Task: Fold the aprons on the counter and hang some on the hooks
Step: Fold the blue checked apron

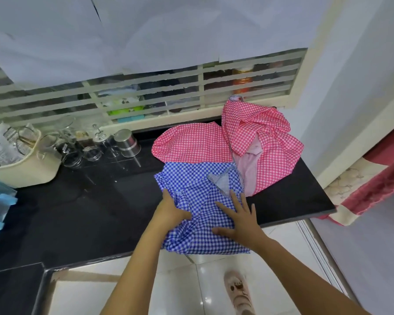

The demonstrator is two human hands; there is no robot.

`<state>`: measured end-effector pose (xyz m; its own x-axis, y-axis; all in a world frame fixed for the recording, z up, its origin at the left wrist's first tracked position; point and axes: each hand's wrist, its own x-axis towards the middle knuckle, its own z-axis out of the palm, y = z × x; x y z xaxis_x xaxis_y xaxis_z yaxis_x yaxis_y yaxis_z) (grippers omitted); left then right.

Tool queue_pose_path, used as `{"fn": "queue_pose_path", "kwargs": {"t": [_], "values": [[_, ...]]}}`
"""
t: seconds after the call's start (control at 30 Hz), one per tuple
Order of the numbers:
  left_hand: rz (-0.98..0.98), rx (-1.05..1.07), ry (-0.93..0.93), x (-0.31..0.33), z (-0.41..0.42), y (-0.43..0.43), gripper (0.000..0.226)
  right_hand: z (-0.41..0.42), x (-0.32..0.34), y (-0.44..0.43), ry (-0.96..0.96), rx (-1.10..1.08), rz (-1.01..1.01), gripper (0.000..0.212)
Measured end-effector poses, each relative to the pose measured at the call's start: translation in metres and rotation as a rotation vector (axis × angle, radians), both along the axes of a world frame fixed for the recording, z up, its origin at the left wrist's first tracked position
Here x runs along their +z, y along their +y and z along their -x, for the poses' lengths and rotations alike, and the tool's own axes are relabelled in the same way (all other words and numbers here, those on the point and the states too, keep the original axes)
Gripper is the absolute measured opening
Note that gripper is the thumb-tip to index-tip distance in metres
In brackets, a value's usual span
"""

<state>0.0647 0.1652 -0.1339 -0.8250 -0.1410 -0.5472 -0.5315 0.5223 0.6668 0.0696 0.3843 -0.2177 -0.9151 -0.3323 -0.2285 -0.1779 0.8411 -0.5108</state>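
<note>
Head view shows the left hand [172, 211] with its fingers bent into a fold of the blue-and-white checked cloth apron [198, 185], holding it at its left side. The right hand [242, 220] lies flat on the same apron with the fingers spread wide and presses it down. This apron lies at the front edge of the black polished stone counter [89, 212], toward the right end, and its lower part hangs over that edge.

To fold it well, I think the person should first draw it fully onto the counter and smooth it flat. The cloth is bunched under the left hand, and the hanging part could drag the piece off.

The crumpled pink-and-white checked aprons [271, 160] touch its far side and fill the back right corner, so there is little room to spread there. Bare counter shows to the left of the apron. Further left, near the back edge, stand a steel cup [126, 143], some glass jars [77, 146] and a cream basket [27, 171]. Sliding the apron leftward gives room, but not as far as the glass.
</note>
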Motion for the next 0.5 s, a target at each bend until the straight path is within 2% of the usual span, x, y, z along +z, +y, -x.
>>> {"fn": "queue_pose_path", "kwargs": {"t": [0.07, 0.17, 0.23, 0.27, 0.33, 0.4, 0.47, 0.5], "values": [[-0.033, 0.086, 0.095, -0.004, 0.010, 0.001, 0.087, -0.002, 0.002, 0.006, -0.040, -0.084, 0.193, 0.096], [-0.112, 0.179, 0.209, -0.010, 0.018, -0.007, 0.068, 0.004, 0.007, 0.015, -0.026, -0.469, 0.594, 0.060], [-0.039, 0.155, 0.225, -0.014, 0.018, -0.012, 0.062, 0.014, 0.013, 0.020, -0.079, -0.709, 0.753, 0.057], [0.026, 0.133, 0.232, -0.016, 0.018, -0.012, 0.061, 0.018, 0.015, 0.022, -0.136, -0.746, 0.798, 0.059], [0.184, 0.119, 0.328, -0.018, 0.016, -0.010, 0.061, 0.024, 0.017, 0.024, -0.182, -0.730, 0.774, 0.066], [0.359, 0.116, 0.564, -0.013, 0.010, -0.001, 0.059, 0.028, 0.017, 0.023, -0.165, -0.724, 0.718, 0.072], [0.536, 0.001, 0.741, -0.011, 0.001, 0.019, 0.053, 0.032, 0.018, 0.019, -0.126, -0.745, 0.671, 0.076], [0.625, -0.080, 0.758, -0.015, -0.006, 0.031, 0.052, 0.033, 0.018, 0.018, -0.112, -0.759, 0.655, 0.077]]}}
